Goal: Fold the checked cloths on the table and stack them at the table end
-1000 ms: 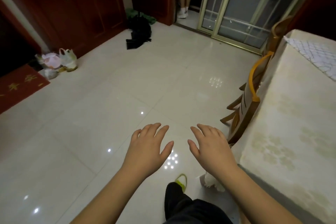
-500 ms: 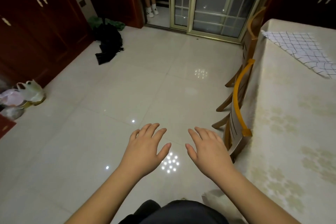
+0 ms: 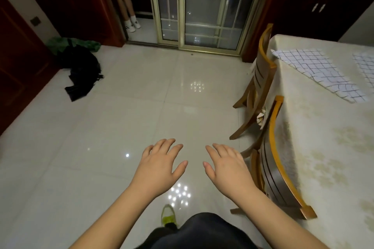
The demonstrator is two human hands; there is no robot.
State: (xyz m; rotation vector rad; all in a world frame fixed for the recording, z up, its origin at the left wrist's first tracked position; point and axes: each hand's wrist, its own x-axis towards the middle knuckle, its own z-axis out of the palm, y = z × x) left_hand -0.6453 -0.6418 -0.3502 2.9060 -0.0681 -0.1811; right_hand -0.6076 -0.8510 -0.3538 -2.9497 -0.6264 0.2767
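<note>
tiled floor (image 3: 101, 137) lies below my left hand (image 3: 159, 166) and right hand (image 3: 226, 166), both flat, fingers spread, holding nothing; checked cloths (image 3: 315, 73) lie on table (image 3: 323, 147).

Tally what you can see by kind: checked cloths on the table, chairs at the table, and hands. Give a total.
Checked cloths: 2, one spread flat, one cut off by the picture's edge
Chairs: 2, near, far
Hands: 2, left hand, right hand, both empty
Total: 6
</note>
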